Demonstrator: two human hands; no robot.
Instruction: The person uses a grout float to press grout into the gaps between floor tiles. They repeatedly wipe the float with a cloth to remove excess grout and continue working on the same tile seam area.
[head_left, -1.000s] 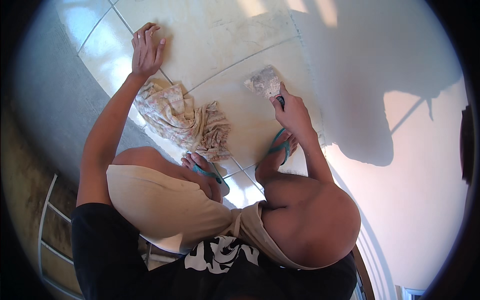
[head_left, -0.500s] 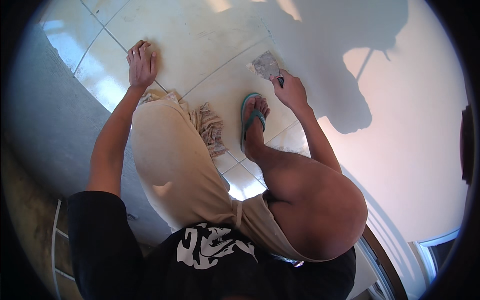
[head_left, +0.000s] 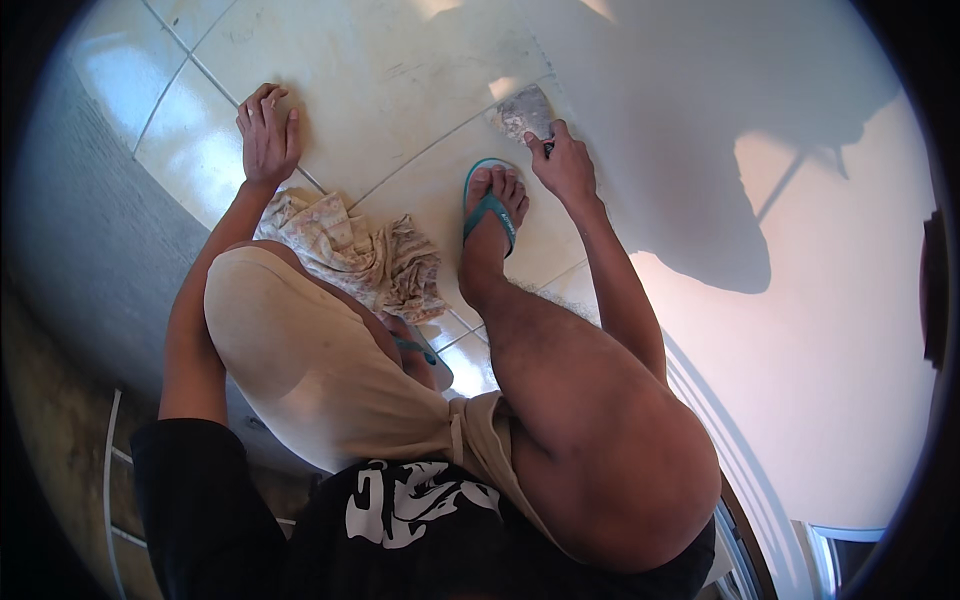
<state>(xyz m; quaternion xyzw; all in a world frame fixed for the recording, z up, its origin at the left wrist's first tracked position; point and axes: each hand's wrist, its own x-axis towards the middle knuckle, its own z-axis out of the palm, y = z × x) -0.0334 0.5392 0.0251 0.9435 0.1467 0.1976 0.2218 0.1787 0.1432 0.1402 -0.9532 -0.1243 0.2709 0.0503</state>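
Note:
My right hand (head_left: 565, 165) grips the handle of a putty knife (head_left: 525, 112). Its broad grey blade, smeared with pale residue, lies at the tiled floor near the foot of the white wall. On the tiles to the left, my left hand (head_left: 268, 140) leans with its fingers loosely bent and the thumb apart, holding nothing. Just below that hand a crumpled patterned cloth (head_left: 335, 245) is spread over the floor, partly behind my knee. My foot in a green flip-flop (head_left: 490, 215) stands between the cloth and the putty knife.
A white wall (head_left: 830, 390) rises along the right, with my shadow on it. A grey raised surface (head_left: 130, 230) runs along the left edge of the tiles. At the lower right is a window frame (head_left: 825, 560), at the lower left a pale metal rail (head_left: 110, 490).
My right hand and the putty knife have shifted slightly left and up in view. My knee has swung left, uncovering more of the cloth and my other flip-flop. The left hand stays on the tiles.

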